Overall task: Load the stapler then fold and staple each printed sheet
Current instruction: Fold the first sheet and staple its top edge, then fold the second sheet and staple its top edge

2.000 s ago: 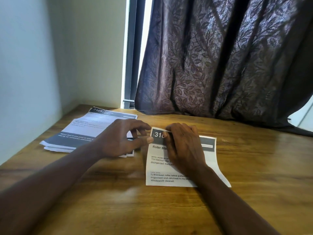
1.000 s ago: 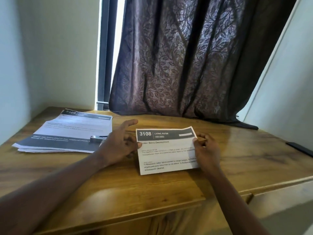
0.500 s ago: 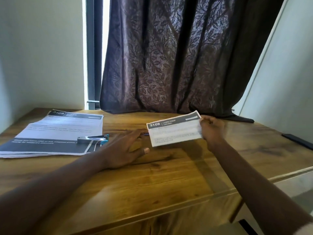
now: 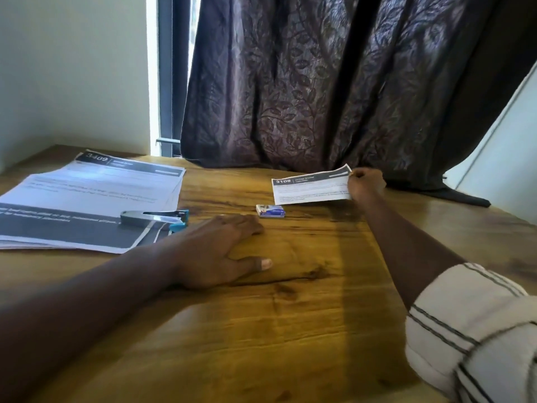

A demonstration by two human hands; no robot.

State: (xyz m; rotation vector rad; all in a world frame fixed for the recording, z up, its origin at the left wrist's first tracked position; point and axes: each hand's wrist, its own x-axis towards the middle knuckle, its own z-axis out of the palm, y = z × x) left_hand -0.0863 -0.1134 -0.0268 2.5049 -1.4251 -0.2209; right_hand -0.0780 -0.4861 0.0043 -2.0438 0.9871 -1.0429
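My right hand [image 4: 364,183] pinches the right end of a folded printed sheet [image 4: 311,187] headed 3108 and holds it just above the far right of the wooden table [image 4: 290,330]. My left hand [image 4: 220,251] lies flat on the table, palm down, fingers spread, holding nothing. A silver and blue stapler [image 4: 155,218] rests on the near right corner of a stack of printed sheets [image 4: 87,196] at the left, just left of my left hand. A small box of staples [image 4: 270,211] lies on the table below the folded sheet.
A dark patterned curtain [image 4: 334,82] hangs behind the table and drapes onto its far edge. Pale walls stand to the left and the right. A narrow strip of window frame [image 4: 171,74] shows left of the curtain.
My right hand has carried the folded sheet away from the table's middle to the far right. My left hand has let go of it and lies flat. The staple box has come into sight.
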